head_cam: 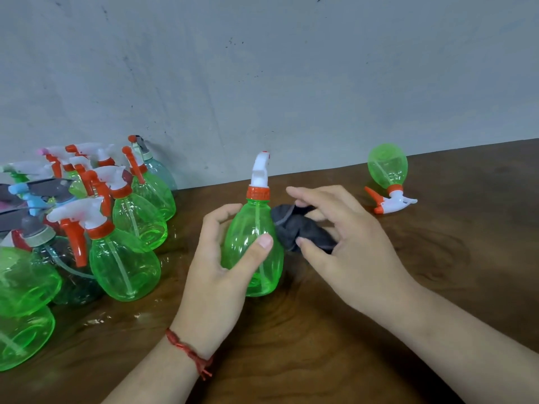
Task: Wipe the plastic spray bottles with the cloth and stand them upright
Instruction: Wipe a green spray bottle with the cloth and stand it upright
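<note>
At the middle of a dark wooden desk (320, 345), seen from the head camera, a clear green spray bottle (253, 258) stands upright with its base on the wood. It has an orange collar (258, 193) and a white trigger head (261, 170) pointing away from the viewer.

The left hand (215, 272) grips the bottle's body. Its thumb (262, 243) lies across the front of the green plastic, and its fingers (221, 212) curl round the left and far side. A red thread bracelet (189, 351) circles that wrist.

The right hand (350, 243) is just beside the bottle on its right. Its fingers (309, 196) and thumb pinch a bunched dark grey cloth (297, 231), which touches the bottle's right shoulder, just below the collar. The cloth sits between the fingertips and the bottle, so the right hand itself does not touch the plastic.

Far right, near the back edge of the desk, a second green bottle (386, 170) lies on its side, well apart from both hands, its trigger end towards the viewer.

On the left, a crowded group of bottles (125, 258) stands upright, mostly green with orange and white triggers.

A plain grey wall (262, 68) rises behind the desk.
</note>
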Available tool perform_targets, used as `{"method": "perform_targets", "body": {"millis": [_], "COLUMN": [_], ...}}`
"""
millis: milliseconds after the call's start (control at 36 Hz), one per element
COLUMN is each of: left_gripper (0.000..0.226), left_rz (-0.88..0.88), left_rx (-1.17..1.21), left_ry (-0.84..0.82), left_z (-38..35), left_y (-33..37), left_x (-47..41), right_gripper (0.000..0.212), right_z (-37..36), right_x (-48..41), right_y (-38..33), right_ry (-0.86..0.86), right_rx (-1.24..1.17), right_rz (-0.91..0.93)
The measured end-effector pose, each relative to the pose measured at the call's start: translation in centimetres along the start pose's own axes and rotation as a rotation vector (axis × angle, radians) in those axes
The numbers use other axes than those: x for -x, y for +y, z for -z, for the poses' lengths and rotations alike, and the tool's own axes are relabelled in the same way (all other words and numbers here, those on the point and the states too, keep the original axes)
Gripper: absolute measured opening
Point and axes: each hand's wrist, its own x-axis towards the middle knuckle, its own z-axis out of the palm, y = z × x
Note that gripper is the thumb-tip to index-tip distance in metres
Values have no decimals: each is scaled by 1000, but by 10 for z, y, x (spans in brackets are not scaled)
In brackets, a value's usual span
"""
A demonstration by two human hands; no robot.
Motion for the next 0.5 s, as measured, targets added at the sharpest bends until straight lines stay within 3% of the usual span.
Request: {"method": "perform_targets", "body": {"millis": [83, 194, 306, 361, 500], "left_gripper": [52, 46, 53, 57, 59], "left_rz": [1, 35, 40, 48, 32], "left_rx": [15, 133, 210, 225, 199], "left_ry": [6, -31, -88, -120, -229], "left_z": [2, 5, 4, 4, 0], "left_y": [-2, 0, 4, 5, 6], "left_x": [-1, -1, 0, 2, 5], "right_gripper": [54, 35, 26, 28, 34], "right_z": [6, 8, 8, 9, 21], "right_x": [-3, -5, -11, -15, -18], "right_y": [3, 6, 3, 3, 8], "right_ry": [-1, 44, 51, 123, 386], "right_rx": [126, 116, -344, -506, -271], "right_rz": [64, 52, -201, -234, -158]}}
